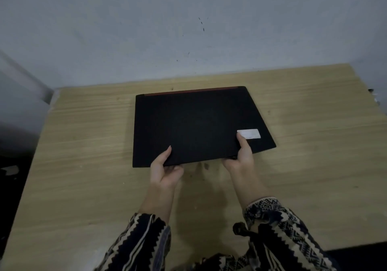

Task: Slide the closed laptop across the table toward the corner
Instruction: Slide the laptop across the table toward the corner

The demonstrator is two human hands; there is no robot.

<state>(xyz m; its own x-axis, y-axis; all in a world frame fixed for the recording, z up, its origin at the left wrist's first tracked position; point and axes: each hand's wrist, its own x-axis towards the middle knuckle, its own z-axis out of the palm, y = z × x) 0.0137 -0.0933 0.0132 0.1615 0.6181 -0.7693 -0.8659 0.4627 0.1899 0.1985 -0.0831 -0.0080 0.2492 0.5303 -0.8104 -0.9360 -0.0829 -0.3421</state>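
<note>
A closed black laptop [194, 122] with a red strip along its far hinge edge and a white sticker [250, 133] near its right front corner lies on the light wooden table [83, 155], a little back from the wall. My left hand [164, 169] grips the laptop's near edge left of centre, thumb on the lid and fingers under the edge. My right hand [240, 157] grips the same edge further right, thumb on the lid just beside the sticker. Both forearms wear patterned black-and-cream sleeves.
A pale grey wall [188, 30] runs along the table's far edge. The table's left edge drops to a dark floor area [12, 166]. Its right far corner [347, 66] meets the wall. Dark smudges mark the wood just in front of the laptop.
</note>
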